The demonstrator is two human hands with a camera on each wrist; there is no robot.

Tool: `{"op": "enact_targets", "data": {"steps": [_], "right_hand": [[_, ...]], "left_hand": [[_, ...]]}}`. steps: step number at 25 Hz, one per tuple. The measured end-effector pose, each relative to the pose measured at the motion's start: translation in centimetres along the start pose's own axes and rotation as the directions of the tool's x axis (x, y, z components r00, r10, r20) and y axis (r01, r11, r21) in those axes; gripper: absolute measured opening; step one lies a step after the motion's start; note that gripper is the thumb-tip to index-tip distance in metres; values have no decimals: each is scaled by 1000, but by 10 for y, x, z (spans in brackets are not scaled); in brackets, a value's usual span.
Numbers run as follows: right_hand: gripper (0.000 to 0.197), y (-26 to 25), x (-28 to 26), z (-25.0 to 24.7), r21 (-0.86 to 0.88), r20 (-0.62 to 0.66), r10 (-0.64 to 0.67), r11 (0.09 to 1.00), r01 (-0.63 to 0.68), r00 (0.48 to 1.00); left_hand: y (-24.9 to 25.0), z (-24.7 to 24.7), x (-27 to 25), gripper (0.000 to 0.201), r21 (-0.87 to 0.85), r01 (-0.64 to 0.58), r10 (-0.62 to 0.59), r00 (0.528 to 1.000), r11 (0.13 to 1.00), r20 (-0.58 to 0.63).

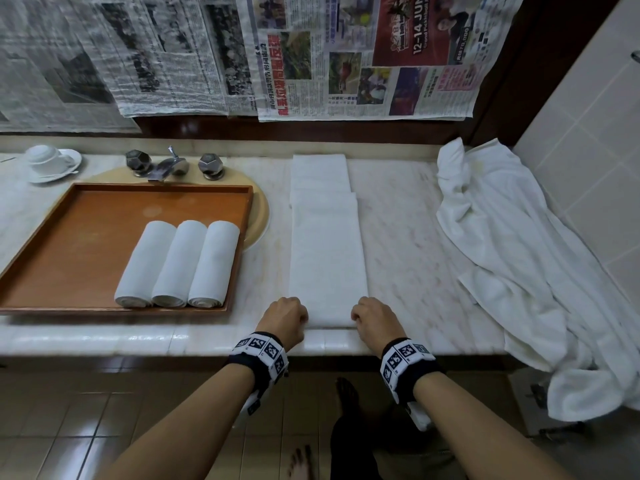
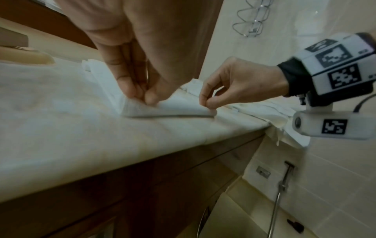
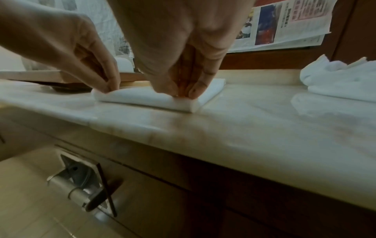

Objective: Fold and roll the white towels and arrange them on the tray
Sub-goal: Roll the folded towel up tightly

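We see a long folded white towel [image 1: 327, 237] lying flat on the marble table [image 1: 408, 216], its near end lifted into a first curl. Our left hand [image 1: 284, 318] and right hand [image 1: 374, 318] pinch its two near corners; from above, knuckles hide the fingertips. Three rolled towels [image 1: 178, 265] lie side by side in the wooden tray [image 1: 69, 244]. A loose towel heap [image 1: 519, 258] drapes off the table's right edge, partly cut off.
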State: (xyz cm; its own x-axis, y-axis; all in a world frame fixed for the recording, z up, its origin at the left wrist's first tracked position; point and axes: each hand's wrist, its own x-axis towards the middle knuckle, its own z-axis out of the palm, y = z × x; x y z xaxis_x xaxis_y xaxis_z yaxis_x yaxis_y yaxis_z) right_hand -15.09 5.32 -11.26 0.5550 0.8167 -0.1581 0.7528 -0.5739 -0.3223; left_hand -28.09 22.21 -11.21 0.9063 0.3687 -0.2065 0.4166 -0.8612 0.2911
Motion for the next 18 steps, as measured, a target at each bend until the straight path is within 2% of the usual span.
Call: {"op": "enact_targets", "data": {"steps": [3, 7, 12, 14, 18], "right_hand": [[15, 2, -9, 4, 27, -42, -14, 1000, 16, 999], [20, 4, -6, -1, 13, -12, -10, 1000, 10, 1000], [28, 8, -3, -18, -60, 76, 3, 998, 2, 997], [24, 9, -5, -22, -9, 116, 53, 999, -53, 992], [9, 11, -8, -22, 97, 99, 115, 987, -125, 988]], "left_hand": [[2, 3, -2, 27, 25, -20, 20, 1000, 999, 2], [2, 0, 5, 29, 57, -42, 41, 999, 998, 19], [-6, -8, 3, 28, 172, -164, 154, 986, 971, 66], [-13, -10, 1, 27, 92, -193, 184, 978, 977, 97], [-15, -15, 0, 21, -97, -138, 145, 987, 986, 75]]}}
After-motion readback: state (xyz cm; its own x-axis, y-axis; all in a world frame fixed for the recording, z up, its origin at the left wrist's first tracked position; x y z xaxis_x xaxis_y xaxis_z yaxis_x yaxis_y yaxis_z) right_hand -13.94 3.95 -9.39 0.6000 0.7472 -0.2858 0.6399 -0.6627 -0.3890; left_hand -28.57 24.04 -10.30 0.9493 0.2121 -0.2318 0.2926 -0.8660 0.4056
